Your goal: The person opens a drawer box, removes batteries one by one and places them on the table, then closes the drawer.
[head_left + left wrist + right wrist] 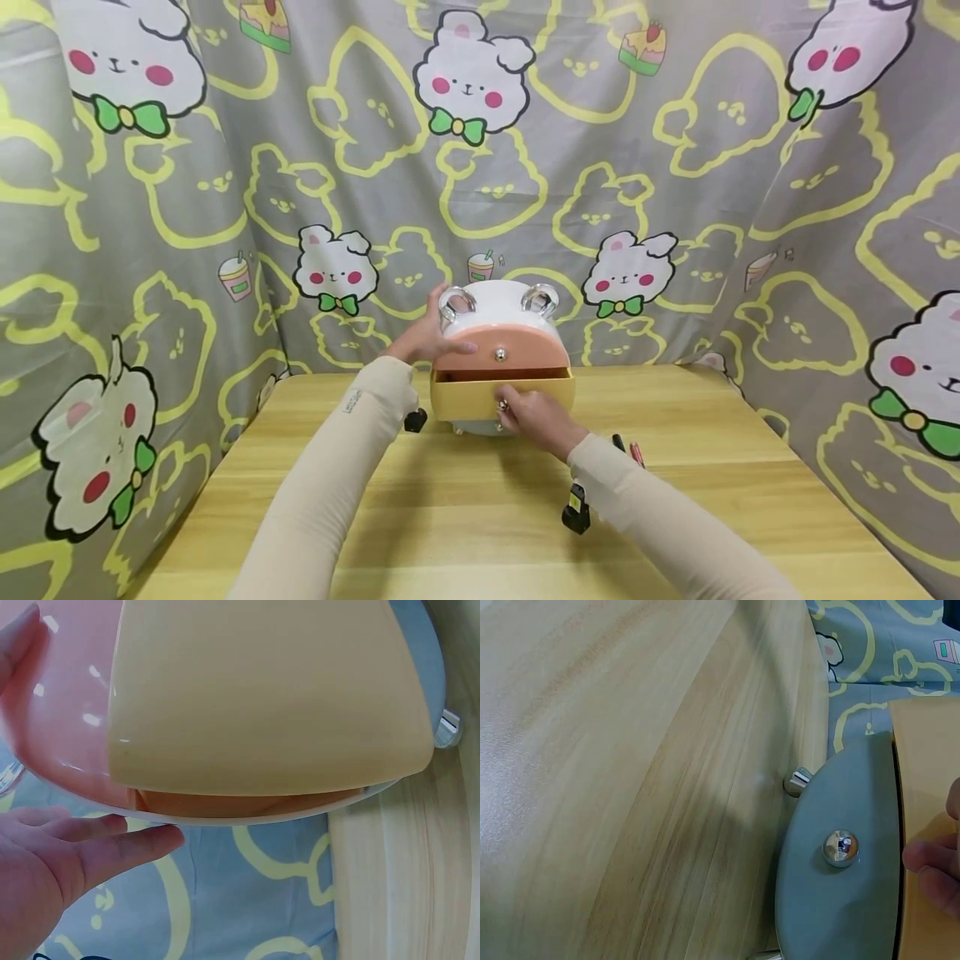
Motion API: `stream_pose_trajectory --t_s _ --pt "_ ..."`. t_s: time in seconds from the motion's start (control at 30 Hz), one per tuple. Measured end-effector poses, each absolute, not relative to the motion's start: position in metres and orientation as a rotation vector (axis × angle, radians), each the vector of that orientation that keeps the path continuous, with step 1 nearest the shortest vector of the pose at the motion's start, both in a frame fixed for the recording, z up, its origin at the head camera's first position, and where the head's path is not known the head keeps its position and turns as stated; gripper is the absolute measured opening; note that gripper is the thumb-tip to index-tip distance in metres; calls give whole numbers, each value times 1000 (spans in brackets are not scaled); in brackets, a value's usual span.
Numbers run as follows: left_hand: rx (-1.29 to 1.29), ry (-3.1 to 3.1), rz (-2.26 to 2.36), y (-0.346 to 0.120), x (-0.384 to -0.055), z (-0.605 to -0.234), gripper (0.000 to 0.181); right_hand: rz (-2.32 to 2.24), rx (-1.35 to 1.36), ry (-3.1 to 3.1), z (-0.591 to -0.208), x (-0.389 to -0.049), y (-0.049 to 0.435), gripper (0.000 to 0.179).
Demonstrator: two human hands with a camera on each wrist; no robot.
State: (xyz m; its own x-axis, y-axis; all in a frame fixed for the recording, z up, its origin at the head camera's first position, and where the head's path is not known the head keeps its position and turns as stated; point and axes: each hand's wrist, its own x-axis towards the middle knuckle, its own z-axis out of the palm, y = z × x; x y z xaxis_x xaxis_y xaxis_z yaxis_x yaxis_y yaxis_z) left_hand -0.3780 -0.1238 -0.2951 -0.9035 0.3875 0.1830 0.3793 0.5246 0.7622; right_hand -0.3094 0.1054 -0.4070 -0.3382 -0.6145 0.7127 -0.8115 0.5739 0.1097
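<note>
A small cabinet with a white shell (497,302) and clear ear-shaped loops stands on the table. Its top drawer (480,342) is salmon pink, the middle drawer (468,402) yellow, the bottom drawer (844,892) blue-grey with a shiny knob (841,848). The yellow drawer sticks out, with a gap showing above its front. My left hand (429,333) steadies the cabinet's left side, fingers straight along the side and thumb on the pink front. My right hand (538,418) pinches the yellow drawer's knob (502,406), mostly hidden by the fingers.
A black pen (618,442) and a red pen (637,454) lie on the wooden table (465,517), right of the cabinet near the right forearm. Patterned curtain (495,192) surrounds the table at the back and sides. Silvery feet (798,781) hold the cabinet off the tabletop.
</note>
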Motion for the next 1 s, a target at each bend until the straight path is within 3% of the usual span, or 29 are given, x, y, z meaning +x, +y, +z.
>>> stream_pose_trajectory --t_s 1.0 --pt "642 2771 1266 -122 -369 -288 125 321 1108 -2078 -408 -293 103 24"
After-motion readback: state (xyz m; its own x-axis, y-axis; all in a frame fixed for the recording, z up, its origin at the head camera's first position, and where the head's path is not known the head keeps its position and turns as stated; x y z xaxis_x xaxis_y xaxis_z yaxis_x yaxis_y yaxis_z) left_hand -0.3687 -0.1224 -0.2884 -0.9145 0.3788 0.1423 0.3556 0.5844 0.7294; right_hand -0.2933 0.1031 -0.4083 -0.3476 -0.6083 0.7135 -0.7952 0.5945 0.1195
